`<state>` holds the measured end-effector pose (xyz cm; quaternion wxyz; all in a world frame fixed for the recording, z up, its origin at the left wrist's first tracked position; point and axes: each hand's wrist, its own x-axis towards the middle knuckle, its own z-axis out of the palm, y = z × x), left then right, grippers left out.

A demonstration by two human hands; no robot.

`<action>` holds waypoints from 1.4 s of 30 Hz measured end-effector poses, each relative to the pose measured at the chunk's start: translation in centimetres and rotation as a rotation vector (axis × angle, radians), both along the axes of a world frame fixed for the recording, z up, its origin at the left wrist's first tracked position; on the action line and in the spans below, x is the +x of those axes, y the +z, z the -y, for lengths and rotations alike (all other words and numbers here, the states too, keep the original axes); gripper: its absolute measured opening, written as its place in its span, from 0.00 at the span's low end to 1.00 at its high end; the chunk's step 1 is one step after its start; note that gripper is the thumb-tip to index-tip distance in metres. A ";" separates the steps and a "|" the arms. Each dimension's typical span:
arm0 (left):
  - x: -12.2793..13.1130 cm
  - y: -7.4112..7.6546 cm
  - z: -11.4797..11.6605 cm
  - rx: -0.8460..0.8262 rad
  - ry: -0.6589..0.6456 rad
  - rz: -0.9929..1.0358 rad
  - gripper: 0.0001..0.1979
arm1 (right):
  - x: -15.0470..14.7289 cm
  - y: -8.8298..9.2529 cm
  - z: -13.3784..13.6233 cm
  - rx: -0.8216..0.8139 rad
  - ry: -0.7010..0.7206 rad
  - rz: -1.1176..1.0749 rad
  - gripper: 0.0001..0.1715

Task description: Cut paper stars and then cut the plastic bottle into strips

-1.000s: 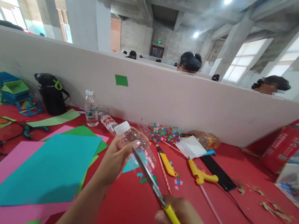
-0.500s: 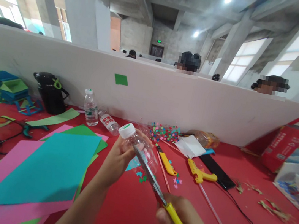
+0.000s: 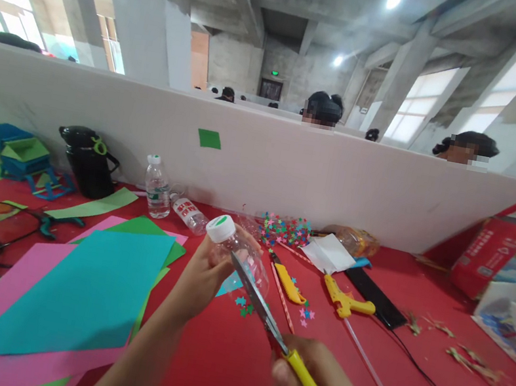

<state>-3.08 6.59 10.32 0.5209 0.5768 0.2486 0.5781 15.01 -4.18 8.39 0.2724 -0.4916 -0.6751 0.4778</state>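
A clear plastic bottle point(image 3: 252, 268) with a white cap is tilted in front of me, its cap end toward the left. My left hand point(image 3: 206, 277) is closed around it near the neck, and some fingers show through behind it. In my right hand point(image 3: 302, 367) is a pair of scissors point(image 3: 262, 307) with yellow handles. The metal blades point up and left, with their tips against or just over the bottle's side; whether they pierce the plastic I cannot tell. Small star shapes point(image 3: 245, 307) lie on the red table below the bottle.
Blue and pink paper sheets point(image 3: 86, 289) lie at the left. Beyond my hands are a yellow utility knife point(image 3: 289, 282), a yellow glue gun point(image 3: 346, 298), a black phone-like slab point(image 3: 377, 297) and an upright bottle point(image 3: 157, 188). A white partition point(image 3: 340, 181) borders the table's back.
The bottle has shifted very slightly, its cap a little to the right and down. The grip of both hands looks the same.
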 end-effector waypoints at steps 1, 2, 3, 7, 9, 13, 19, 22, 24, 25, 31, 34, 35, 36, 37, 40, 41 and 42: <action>-0.1 0.0 0.0 0.001 0.007 -0.016 0.10 | 0.1 -0.1 0.0 -0.001 0.007 -0.009 0.39; -0.1 -0.1 -0.1 0.001 0.012 -0.030 0.10 | 0.1 -0.2 0.0 -0.001 0.013 -0.018 0.39; -0.2 -0.1 -0.1 0.003 0.016 -0.039 0.10 | 0.2 -0.3 0.1 -0.002 0.016 -0.024 0.39; -0.3 -0.2 -0.5 0.020 0.025 -0.062 0.10 | 0.4 -0.9 0.1 -0.040 -0.019 0.001 0.38; -0.4 -0.2 -0.7 0.043 0.018 -0.087 0.10 | 0.4 -1.1 0.0 -0.069 -0.030 0.012 0.38; -0.5 -0.6 -1.1 0.096 0.001 -0.128 0.08 | 0.3 -1.0 -0.3 -0.052 -0.033 -0.004 0.40; -0.7 -0.9 -1.3 0.117 0.007 -0.175 0.09 | 0.3 -0.4 -0.4 -0.016 -0.025 0.010 0.40; -0.8 -0.7 -1.2 0.136 0.001 -0.209 0.08 | 0.3 -0.6 -0.3 -0.008 -0.036 0.001 0.41; -1.0 -0.7 -1.2 0.148 -0.010 -0.222 0.08 | 0.3 -0.9 -0.4 -0.016 -0.055 0.009 0.41; -1.0 -0.7 -1.2 0.154 -0.014 -0.228 0.08 | 0.4 -1.0 -0.4 -0.028 -0.065 0.014 0.40; -1.0 -1.0 -1.3 0.138 -0.004 -0.220 0.07 | 0.3 -1.2 -0.7 -0.094 -0.096 0.062 0.34; -0.7 -0.9 -1.4 0.080 0.012 -0.180 0.06 | 0.1 -1.0 -0.4 -0.164 -0.127 -0.002 0.32; -0.6 -0.9 -1.4 0.046 0.027 -0.147 0.06 | 0.1 -0.9 -0.2 -0.185 -0.135 -0.035 0.32; -0.6 -0.8 -1.4 0.004 0.046 -0.105 0.07 | 0.1 -0.8 -0.1 -0.200 -0.143 -0.063 0.32; -0.6 -0.7 -1.5 -0.044 0.068 -0.055 0.07 | 0.2 -0.7 0.1 -0.206 -0.156 -0.083 0.33; -0.7 -0.5 -1.3 -0.195 0.077 0.105 0.09 | 0.5 -0.3 0.2 -0.175 -0.230 -0.132 0.31; -0.7 -0.5 -1.2 -0.232 0.040 0.151 0.10 | 0.7 0.0 0.0 -0.152 -0.264 -0.150 0.31; -0.6 -0.5 -1.1 -0.263 -0.010 0.193 0.11 | 0.7 0.2 -0.2 -0.126 -0.299 -0.167 0.30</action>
